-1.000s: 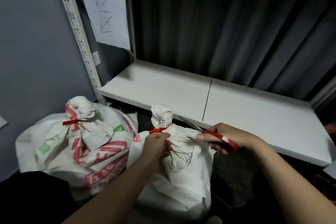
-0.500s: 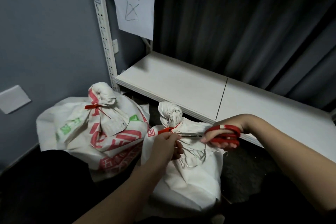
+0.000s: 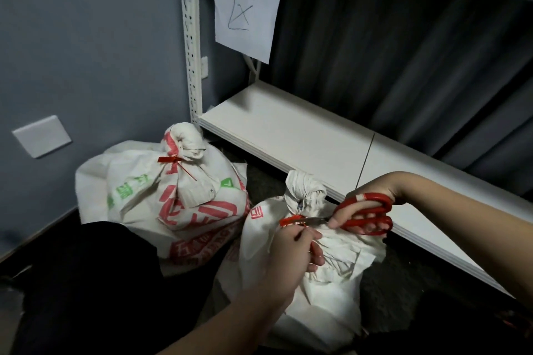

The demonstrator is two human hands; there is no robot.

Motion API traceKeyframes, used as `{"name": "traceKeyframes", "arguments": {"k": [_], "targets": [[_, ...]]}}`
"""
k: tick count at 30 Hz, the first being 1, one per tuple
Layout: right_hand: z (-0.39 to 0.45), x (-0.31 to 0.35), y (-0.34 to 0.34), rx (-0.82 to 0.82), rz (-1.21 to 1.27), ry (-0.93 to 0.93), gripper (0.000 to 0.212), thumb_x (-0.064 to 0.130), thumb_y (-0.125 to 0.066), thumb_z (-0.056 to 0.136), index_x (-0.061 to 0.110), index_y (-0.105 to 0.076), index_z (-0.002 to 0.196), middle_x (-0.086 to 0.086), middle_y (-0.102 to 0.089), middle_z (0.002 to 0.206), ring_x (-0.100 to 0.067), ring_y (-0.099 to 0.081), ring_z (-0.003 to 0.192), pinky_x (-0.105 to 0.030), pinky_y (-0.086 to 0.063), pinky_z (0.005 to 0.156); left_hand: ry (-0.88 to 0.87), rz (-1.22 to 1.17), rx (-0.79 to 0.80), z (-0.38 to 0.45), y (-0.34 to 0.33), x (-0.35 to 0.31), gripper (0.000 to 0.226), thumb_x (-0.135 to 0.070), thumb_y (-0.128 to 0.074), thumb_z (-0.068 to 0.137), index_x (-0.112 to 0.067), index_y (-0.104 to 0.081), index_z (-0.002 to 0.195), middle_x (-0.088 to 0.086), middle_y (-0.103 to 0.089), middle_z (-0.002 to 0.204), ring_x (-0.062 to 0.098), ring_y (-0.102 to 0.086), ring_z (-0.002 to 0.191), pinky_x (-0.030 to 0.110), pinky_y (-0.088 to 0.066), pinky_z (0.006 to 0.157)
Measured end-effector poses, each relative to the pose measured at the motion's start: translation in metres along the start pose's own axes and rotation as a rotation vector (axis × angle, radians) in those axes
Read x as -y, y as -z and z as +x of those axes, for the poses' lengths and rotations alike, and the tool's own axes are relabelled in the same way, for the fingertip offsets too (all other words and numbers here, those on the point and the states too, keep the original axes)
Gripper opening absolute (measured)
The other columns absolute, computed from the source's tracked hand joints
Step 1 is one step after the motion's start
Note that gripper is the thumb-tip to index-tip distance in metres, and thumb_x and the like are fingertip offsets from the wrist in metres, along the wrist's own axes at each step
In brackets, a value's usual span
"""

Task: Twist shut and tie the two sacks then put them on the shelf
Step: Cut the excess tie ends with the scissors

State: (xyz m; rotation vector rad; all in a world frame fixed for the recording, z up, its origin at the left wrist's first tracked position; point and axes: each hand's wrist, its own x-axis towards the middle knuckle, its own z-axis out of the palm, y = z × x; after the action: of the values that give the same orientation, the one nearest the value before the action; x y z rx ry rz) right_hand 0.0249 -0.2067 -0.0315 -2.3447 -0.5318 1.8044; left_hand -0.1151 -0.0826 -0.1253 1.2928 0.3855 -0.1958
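Scissors (image 3: 364, 214): a second ago they lay flat under the right hand (image 3: 364, 204), blades pointing up toward the shelf (image 3: 288, 135); now the blades point left and reach the red tie (image 3: 290, 220) at the near sack's (image 3: 311, 282) neck.
Right hand: fingers now through the red handles.
Left hand (image 3: 294, 248): dropped slightly below the tie, pinching its loose end.

Dim indoor light, soft shadows, wide-angle bending at edges, slight blur
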Motion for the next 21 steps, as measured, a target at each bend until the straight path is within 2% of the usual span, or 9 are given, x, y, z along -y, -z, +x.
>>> {"name": "traceKeyframes", "arguments": {"k": [7, 12, 16, 21], "targets": [[0.003, -0.005, 0.005, 0.005, 0.015, 0.084, 0.045, 0.054, -0.054, 0.087, 0.018, -0.052, 0.06, 0.002, -0.043, 0.053, -0.013, -0.044, 0.043, -0.023, -0.036, 0.049, -0.043, 0.074, 0.01, -0.003, 0.004, 0.002, 0.026, -0.008, -0.042, 0.095, -0.012, -0.062, 0.078, -0.004, -0.052, 0.047, 0.005, -0.05, 0.04, 0.016, -0.04, 0.043], [0.006, -0.002, 0.006, 0.06, 0.024, 0.064, 0.046, 0.055, -0.051, 0.087, 0.016, -0.056, 0.062, 0.003, -0.049, 0.051, -0.01, -0.049, 0.041, -0.018, -0.042, 0.045, -0.066, 0.045, -0.019, -0.005, 0.004, 0.002, 0.024, -0.01, -0.044, 0.095, -0.012, -0.064, 0.082, -0.003, -0.054, 0.049, 0.005, -0.052, 0.041, 0.016, -0.04, 0.043], [0.008, -0.003, 0.004, 0.086, 0.038, 0.099, 0.046, 0.057, -0.051, 0.086, 0.017, -0.056, 0.063, 0.004, -0.048, 0.054, -0.011, -0.049, 0.044, -0.018, -0.042, 0.048, -0.083, 0.037, -0.022, -0.007, 0.002, 0.002, 0.026, -0.008, -0.043, 0.095, -0.013, -0.064, 0.08, -0.003, -0.054, 0.046, 0.006, -0.052, 0.041, 0.017, -0.04, 0.044], [0.012, -0.01, 0.004, 0.044, 0.078, 0.191, 0.04, 0.046, -0.052, 0.091, 0.019, -0.055, 0.063, 0.004, -0.046, 0.056, -0.013, -0.044, 0.049, -0.022, -0.037, 0.053, -0.096, 0.057, 0.007, -0.007, 0.005, 0.0, 0.026, -0.005, -0.042, 0.095, -0.008, -0.063, 0.08, -0.003, -0.052, 0.044, 0.006, -0.05, 0.039, 0.015, -0.039, 0.042]]}}
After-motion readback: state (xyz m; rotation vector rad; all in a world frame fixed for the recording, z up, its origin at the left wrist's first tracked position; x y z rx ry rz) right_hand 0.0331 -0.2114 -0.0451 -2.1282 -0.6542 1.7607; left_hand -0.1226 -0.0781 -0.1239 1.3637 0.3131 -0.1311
